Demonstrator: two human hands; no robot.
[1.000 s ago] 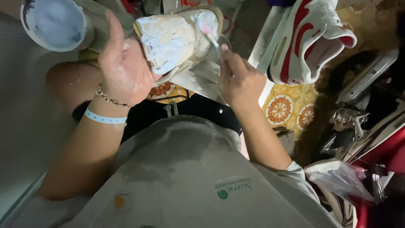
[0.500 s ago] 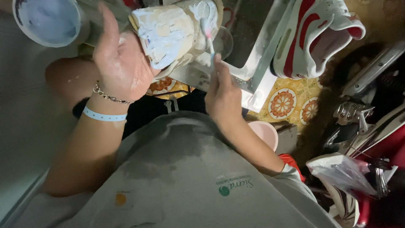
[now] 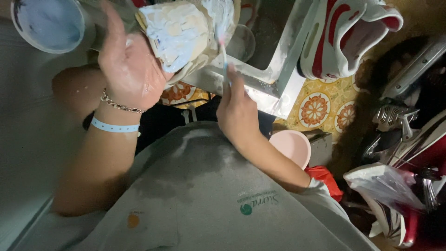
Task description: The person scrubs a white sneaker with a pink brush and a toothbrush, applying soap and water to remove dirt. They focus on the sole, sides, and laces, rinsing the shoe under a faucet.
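Nearest the camera, a grey shirt (image 3: 200, 200) with damp patches fills the lower frame; both forearms rise from it toward the top. Left wrist carries a chain bracelet (image 3: 118, 104) and a pale blue band (image 3: 114, 126). Left hand (image 3: 130, 69), palm toward the camera and smeared with white foam, holds up a shoe (image 3: 181, 37); its fingers are wrapped round the far side of the shoe, thumb up along the edge. The shoe is held sole toward the camera, high at centre top, coated in white lather.

Right hand (image 3: 237, 109) sits just beside and below the shoe, seen from the back. Its fingers are closed on the handle of a small brush (image 3: 223, 51), a toothbrush by its shape, which stands near upright; the brush head meets the foamy right edge of the shoe.

Below the right forearm: a pink bowl (image 3: 290, 145) and something red (image 3: 323, 179) next to it. Further right, a crumpled clear plastic bag (image 3: 383, 183) among dark metal clutter.

Beyond the hands, a white metal frame (image 3: 283, 69) lies on a floor of yellow patterned tiles (image 3: 320, 109). At far top right rests a white and red sneaker (image 3: 353, 32). At far top left, a round white tub (image 3: 46, 23) holds pale liquid.
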